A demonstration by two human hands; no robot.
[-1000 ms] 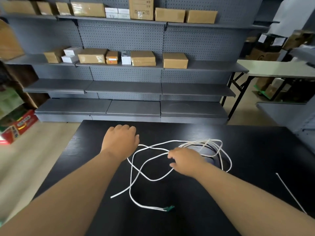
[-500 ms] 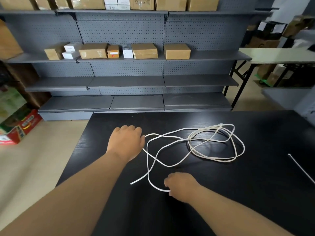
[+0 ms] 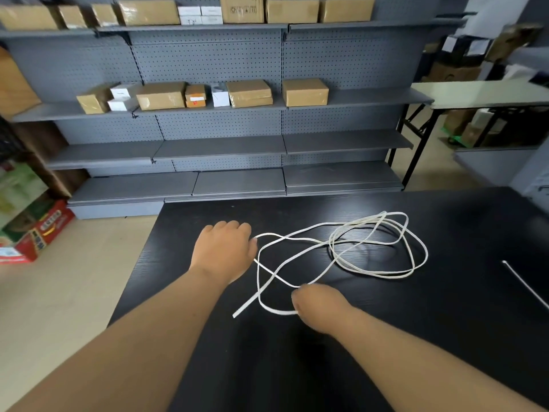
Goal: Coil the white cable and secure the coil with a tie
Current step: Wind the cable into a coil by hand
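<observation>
At lower centre, the right hand (image 3: 319, 307) shows only its back. Its fingers are curled under and hidden, closed on a strand of the cable (image 3: 245, 306) that runs into the fist. The left hand (image 3: 222, 251) sits knuckles-up with strands meeting its thumb side. I cannot tell if it pinches them. Loose loops sprawl right of centre on the worktop (image 3: 297, 367). The tie (image 3: 525, 286) is cut off by the right edge. Shelves (image 3: 219, 147) with boxes (image 3: 160, 95) stand behind.
</observation>
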